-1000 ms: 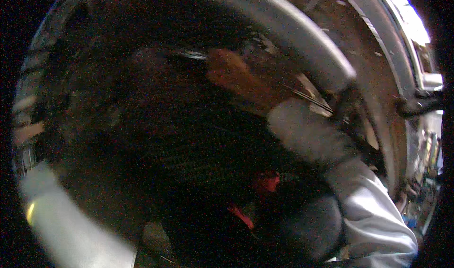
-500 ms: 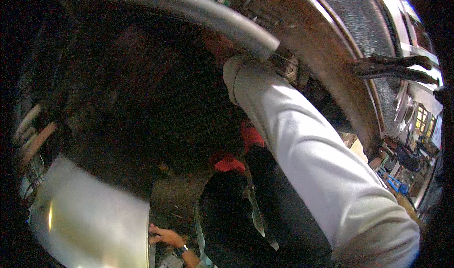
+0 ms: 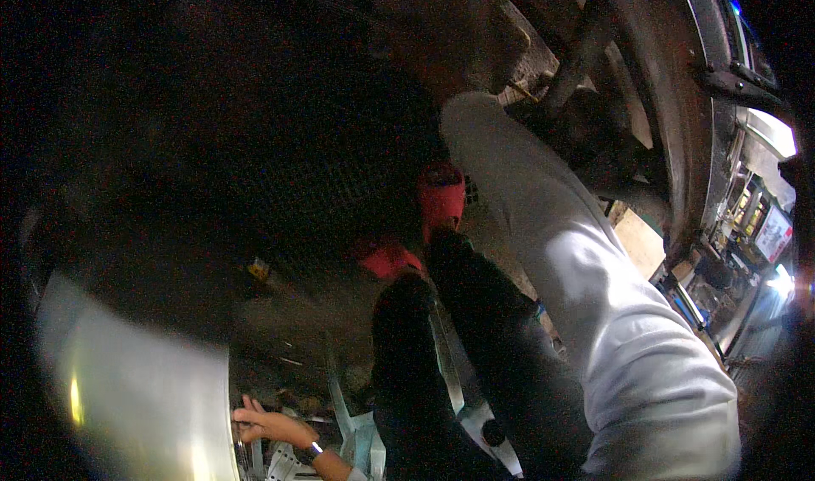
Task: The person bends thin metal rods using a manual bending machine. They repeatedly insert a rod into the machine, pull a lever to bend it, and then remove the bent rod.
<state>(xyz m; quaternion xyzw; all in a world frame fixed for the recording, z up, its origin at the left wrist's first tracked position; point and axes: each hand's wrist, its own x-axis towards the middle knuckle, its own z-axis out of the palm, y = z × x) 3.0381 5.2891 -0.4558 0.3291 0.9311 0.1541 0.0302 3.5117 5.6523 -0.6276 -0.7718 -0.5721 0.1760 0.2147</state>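
Note:
My right arm, in a white sleeve (image 3: 628, 311), reaches up and forward into a dark space beneath brown metalwork. Past the cuff my right hand (image 3: 463, 44) is only a dim brownish shape, so its fingers and anything in them are lost in shadow. Low on the left, my left hand (image 3: 270, 426), with a watch (image 3: 312, 452) at the wrist, is beside the edge of a smooth silvery curved panel (image 3: 161, 396). Its fingers are stretched out and apart, the tips at or close to that edge; I cannot tell if they touch.
Brown curved metalwork (image 3: 679, 99) with struts (image 3: 581, 52) stands beyond my right arm. Below are my black-trousered legs (image 3: 407, 354) and red shoes (image 3: 441, 194). Pale metal pieces (image 3: 289, 464) lie by my left hand. A bright light (image 3: 781, 281) glares at the far right.
The grey rounded bar at the top has gone from view. My view has shifted, and my right cuff appears farther right and darker. The left hand's fingers have spread more.

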